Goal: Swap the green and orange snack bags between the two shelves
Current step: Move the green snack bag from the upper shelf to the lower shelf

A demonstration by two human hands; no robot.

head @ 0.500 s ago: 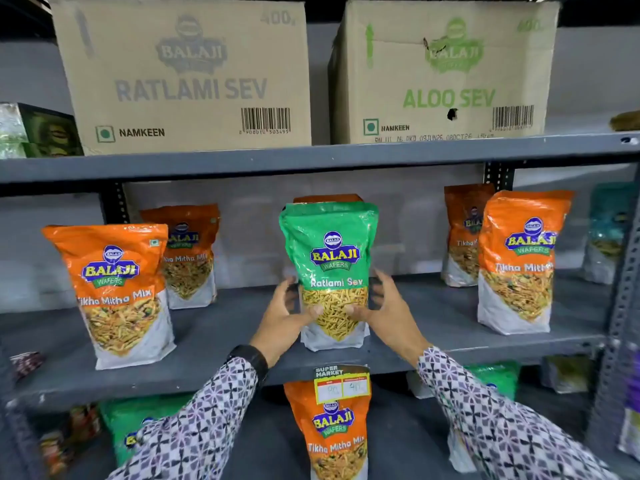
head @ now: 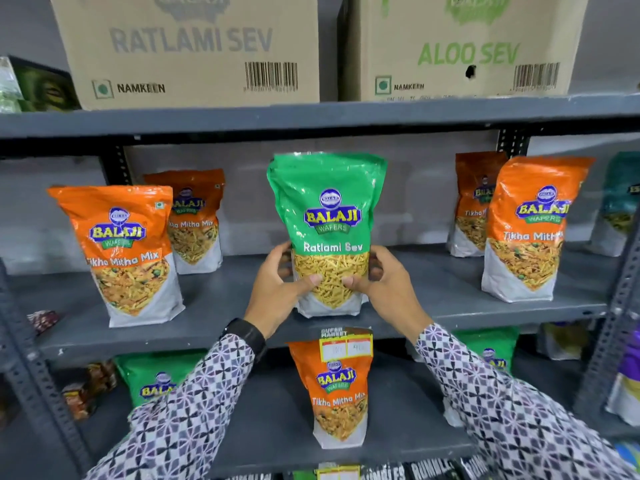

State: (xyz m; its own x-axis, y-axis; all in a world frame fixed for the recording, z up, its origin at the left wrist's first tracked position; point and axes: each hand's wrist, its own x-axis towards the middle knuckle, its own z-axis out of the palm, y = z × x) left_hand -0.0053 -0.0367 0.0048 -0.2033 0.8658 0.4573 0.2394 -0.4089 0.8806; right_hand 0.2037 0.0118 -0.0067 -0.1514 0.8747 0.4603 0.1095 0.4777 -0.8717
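Middle shelf (head: 221, 306): open grey gaps either side of the upright green Ratlami Sev bag (head: 329, 216), which stands at centre front with both hands clasped on its lower sides. Left gap bounded by two orange Tikha Mitha Mix bags (head: 128, 251); right gap by two more (head: 526, 233). Upper shelf edge (head: 311, 119) caps headroom just above the green bag. Lower shelf: one orange bag (head: 341, 393) at centre, sleeves crossing in front.
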